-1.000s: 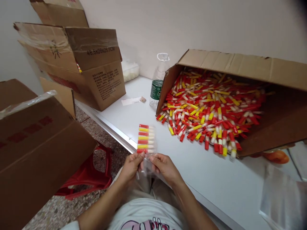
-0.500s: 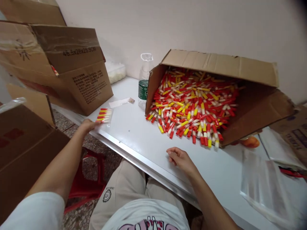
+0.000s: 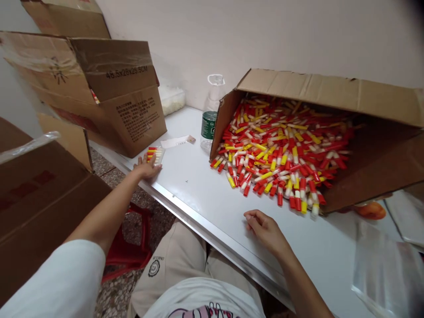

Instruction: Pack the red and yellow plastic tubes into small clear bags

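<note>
L. hand (image 3: 148, 169), fingers spread, rests on packet (image 3: 158, 154) nr. desk (image 3: 205, 194) edge; R. hand (image 3: 265, 229) over desk, fingers half-curled, can't tell if closed. Packet seems filled; many loose pcs. (image 3: 281, 150) in & before tipped box (image 3: 331, 86) still unbagged.

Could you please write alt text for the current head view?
A person's left hand touches a clear packet of red, yellow and white tubes on a white table; the right hand, half-curled, is over the table. Loose tubes spill from a carton on its side, beside a bottle.
</note>
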The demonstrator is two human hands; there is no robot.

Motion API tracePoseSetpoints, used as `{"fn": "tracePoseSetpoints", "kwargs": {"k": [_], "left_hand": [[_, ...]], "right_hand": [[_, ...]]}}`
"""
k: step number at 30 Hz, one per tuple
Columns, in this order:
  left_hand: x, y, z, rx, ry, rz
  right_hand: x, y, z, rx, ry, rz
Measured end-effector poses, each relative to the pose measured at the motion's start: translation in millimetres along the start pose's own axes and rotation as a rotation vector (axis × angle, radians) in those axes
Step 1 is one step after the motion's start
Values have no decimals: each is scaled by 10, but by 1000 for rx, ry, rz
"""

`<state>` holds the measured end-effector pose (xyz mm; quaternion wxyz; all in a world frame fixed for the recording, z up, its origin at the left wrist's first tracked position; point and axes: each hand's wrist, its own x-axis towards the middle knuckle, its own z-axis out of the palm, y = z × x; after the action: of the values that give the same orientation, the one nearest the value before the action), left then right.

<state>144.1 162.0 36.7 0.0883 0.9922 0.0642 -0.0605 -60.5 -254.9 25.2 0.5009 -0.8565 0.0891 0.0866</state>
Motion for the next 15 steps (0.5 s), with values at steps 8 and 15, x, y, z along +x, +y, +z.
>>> {"fn": "tracePoseSetpoints", "kwargs": {"k": [8, 15], "left_hand": [[-316, 116, 315, 30, 107, -158], [-517, 373, -74, -119, 508, -68]], "right_hand": [[-158, 23, -18, -6, 4, 19], [-610, 136, -915, -458, 497, 103]]}}
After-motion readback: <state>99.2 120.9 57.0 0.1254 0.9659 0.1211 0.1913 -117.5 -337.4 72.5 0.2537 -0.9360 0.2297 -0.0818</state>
